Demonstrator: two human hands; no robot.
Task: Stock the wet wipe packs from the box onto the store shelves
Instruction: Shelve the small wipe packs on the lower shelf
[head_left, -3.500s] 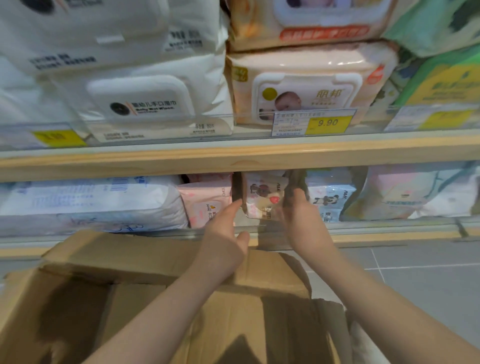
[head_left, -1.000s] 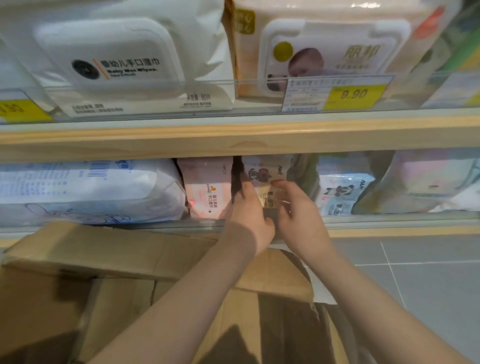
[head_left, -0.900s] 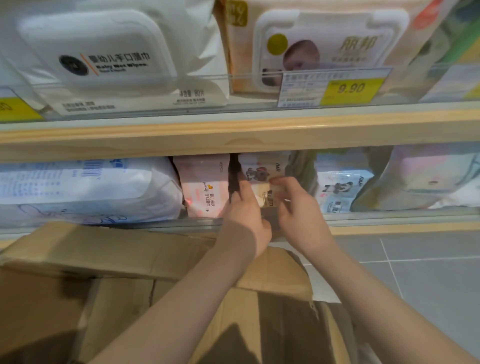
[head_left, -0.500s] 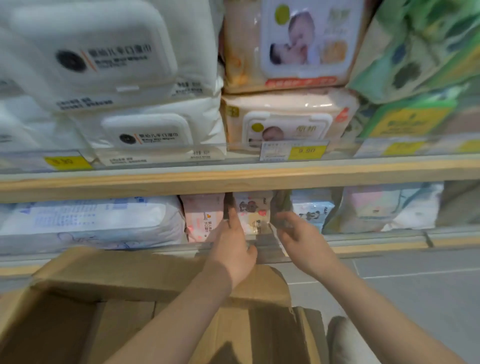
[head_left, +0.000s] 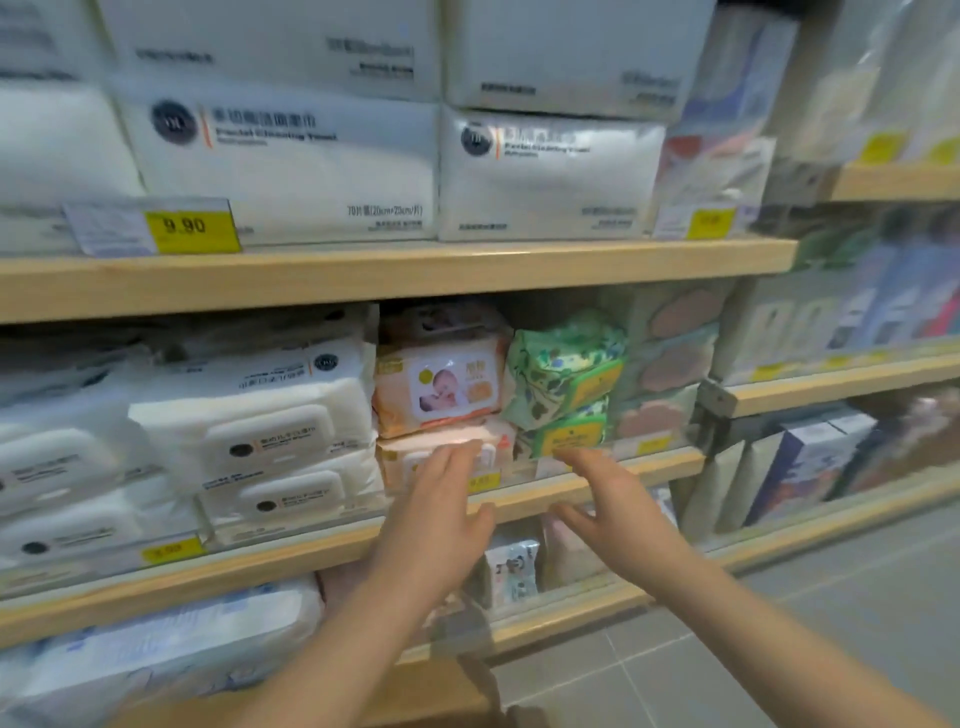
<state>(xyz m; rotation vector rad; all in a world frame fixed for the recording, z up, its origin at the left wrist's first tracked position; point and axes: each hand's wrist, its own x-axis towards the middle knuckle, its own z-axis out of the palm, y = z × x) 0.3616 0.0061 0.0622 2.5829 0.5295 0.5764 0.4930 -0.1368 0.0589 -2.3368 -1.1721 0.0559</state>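
My left hand (head_left: 439, 512) and my right hand (head_left: 610, 512) are both raised in front of the middle shelf (head_left: 291, 564), fingers spread and holding nothing. Behind the left hand sit orange baby wipe packs (head_left: 439, 387), stacked two high. Green leaf-print wipe packs (head_left: 566, 379) stand just above the right hand. On the bottom shelf, a small panda-print wipe pack (head_left: 511, 571) shows between my hands. Only a sliver of the cardboard box (head_left: 431, 693) shows at the bottom edge.
White lidded wipe packs (head_left: 260, 426) fill the middle shelf's left side. Large white towel packs (head_left: 291, 161) line the top shelf above a 9.90 price tag (head_left: 184, 226). A blue-white pack (head_left: 171, 644) lies bottom left. Grey floor tiles (head_left: 805, 649) lie to the right.
Both hands have left the small pack on the bottom shelf and risen to the middle shelf, open. The view has tilted upward, so the box has nearly dropped out of sight.
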